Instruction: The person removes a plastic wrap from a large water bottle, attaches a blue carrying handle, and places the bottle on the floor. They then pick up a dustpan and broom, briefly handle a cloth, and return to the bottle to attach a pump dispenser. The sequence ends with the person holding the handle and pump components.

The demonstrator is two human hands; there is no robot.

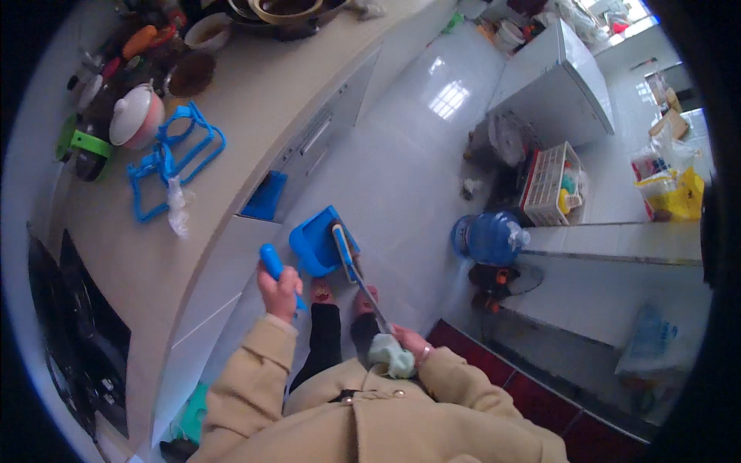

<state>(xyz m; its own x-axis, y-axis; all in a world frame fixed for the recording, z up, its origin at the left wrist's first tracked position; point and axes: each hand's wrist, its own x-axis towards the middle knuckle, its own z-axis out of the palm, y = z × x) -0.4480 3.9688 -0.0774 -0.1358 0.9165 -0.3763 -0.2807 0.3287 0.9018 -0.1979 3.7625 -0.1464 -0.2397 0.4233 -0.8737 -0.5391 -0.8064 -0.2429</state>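
Note:
A blue dustpan rests on the floor just beyond my feet. Against its right side lies the head of a broom, whose thin stick runs back toward me. My right hand is closed around that stick. Pale green cloth bunches at the same hand; I cannot tell whether it is held or fixed to the stick. At the left, my left hand grips a blue handle, its thick rounded end pointing up. Whether this handle joins the dustpan is not clear.
A counter runs along the left, with a blue plastic rack, a lidded pot and a black stove. To the right are a blue water jug, a white crate and a white fridge.

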